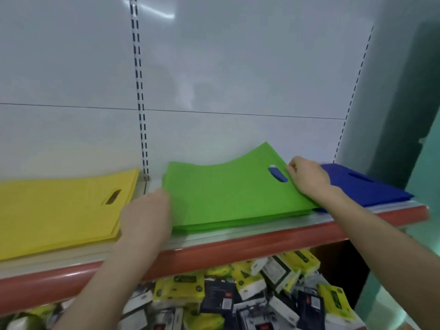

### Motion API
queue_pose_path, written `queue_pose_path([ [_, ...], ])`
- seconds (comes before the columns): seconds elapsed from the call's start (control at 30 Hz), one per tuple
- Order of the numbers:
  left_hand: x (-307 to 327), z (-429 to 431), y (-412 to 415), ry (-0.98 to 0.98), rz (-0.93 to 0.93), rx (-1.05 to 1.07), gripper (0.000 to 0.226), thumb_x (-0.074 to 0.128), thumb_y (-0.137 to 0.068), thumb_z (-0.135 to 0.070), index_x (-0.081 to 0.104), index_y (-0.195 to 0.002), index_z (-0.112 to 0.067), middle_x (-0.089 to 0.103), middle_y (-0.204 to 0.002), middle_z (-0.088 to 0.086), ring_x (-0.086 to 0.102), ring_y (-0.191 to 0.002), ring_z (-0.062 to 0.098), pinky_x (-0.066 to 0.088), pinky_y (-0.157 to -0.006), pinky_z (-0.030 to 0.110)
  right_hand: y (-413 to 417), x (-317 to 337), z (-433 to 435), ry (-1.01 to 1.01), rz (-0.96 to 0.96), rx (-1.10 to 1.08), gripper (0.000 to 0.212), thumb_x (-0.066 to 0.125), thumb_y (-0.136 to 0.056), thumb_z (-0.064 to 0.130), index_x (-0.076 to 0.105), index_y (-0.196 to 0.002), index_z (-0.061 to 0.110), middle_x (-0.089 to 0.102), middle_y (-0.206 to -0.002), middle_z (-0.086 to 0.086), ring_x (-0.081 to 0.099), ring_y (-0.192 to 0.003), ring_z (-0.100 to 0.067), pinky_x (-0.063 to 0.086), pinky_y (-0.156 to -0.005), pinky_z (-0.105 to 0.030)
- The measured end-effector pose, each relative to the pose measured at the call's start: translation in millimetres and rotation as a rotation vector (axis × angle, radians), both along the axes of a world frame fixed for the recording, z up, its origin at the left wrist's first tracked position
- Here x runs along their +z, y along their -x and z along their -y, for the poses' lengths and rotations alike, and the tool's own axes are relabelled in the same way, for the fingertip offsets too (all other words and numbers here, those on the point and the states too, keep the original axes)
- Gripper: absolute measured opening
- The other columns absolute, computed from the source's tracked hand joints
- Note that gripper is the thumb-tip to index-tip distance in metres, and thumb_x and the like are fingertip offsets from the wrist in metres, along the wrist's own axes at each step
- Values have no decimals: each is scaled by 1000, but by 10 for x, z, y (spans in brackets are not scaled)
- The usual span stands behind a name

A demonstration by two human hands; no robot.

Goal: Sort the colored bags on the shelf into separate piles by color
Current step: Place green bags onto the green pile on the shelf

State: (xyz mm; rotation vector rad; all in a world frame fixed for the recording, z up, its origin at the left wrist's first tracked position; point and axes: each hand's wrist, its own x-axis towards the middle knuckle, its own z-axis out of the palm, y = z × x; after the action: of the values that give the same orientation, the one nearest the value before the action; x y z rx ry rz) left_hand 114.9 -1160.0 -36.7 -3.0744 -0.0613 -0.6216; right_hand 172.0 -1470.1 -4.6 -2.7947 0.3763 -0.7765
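Head view: my right hand [307, 178] pinches the top green bag [226, 186]; my left hand [147, 215] presses flat against the pile [238, 219].

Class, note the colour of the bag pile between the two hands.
The bag pile is bright green, shown best in the head view.

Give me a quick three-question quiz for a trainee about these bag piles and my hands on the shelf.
1. True or false: the green pile lies between the yellow pile and the blue pile.
2. Multiple choice: the left hand and right hand both touch which pile? A yellow, B green, C blue.
3. Fill in: the colour seen through the top green bag's handle hole is ____.

Key: 1 true; 2 B; 3 blue.
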Motion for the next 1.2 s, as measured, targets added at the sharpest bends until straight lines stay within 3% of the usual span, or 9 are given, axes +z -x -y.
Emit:
queue_pose_path([
  [0.33, -98, 156, -27, -58, -26, 58, 15, 41, -96, -15, 45, -111, -11, 60, -110, 4, 61, -99, 24, 36, -63, 28, -197, -274, 109, 151, -133, 5, 29, 41, -98, 32, 57, -109, 11, 61, -115, -16, 56, -107, -33, 38, -75, -33],
  [0.6, -127, 183, -21, -59, -15, 65, 15, 39, -92, -6, 44, -106, -10, 60, -107, 5, 61, -96, 25, 37, -63, 28, -241, -292, 98, 210, -205, -7, 31, 41, -98, 33, 60, -111, 13, 59, -120, -13, 55, -110, -31, 40, -80, -31],
  [0.73, -72, 125, 66, -48, 67, 53, 7, 49, -93, -19, 46, -98, -14, 65, -95, 4, 65, -85, 24, 33, -54, 26, -192, -175, -29, 140, -57, -3, 35, 35, -99, 27, 61, -104, 4, 60, -114, -19, 57, -103, -36, 40, -76, -35],
  [0.8, 4, 33, 155, -50, 190, 40, 20, 59, -89, -22, 41, -82, -17, 66, -79, 5, 65, -69, 25, 28, -46, 24, -165, -83, -279, 82, 66, 78, 35, 33, -99, 25, 60, -97, 2, 61, -105, -21, 57, -95, -37, 38, -70, -36],
  [0.93, 57, -294, 469, -21, 193, 42, 24, 23, -101, -39, 37, -92, -21, 63, -96, 0, 62, -93, 25, 31, -59, 27, -95, 37, -1099, 3, 136, 335, 32, 38, -99, 28, 60, -98, 5, 64, -101, -18, 56, -93, -36, 40, -71, -36],
  [1.13, -1, -1464, 1056, -59, 199, 200, 32, 23, -98, -46, 33, -87, -19, 36, -65, -6, 59, -77, 23, 21, -43, 25, 122, 118, -2765, -25, 177, 719, 31, 39, -99, 31, 58, -90, 9, 63, -90, -10, 55, -86, -30, 37, -68, -33],
  [1.2, -55, -1964, 1291, -53, 196, 274, 32, 23, -98, -46, 32, -84, -19, 36, -64, -6, 57, -74, 22, 28, -46, 27, 245, 110, -3424, -42, 190, 837, 32, 39, -98, 30, 58, -88, 8, 62, -86, -9, 56, -84, -30, 40, -67, -34],
])
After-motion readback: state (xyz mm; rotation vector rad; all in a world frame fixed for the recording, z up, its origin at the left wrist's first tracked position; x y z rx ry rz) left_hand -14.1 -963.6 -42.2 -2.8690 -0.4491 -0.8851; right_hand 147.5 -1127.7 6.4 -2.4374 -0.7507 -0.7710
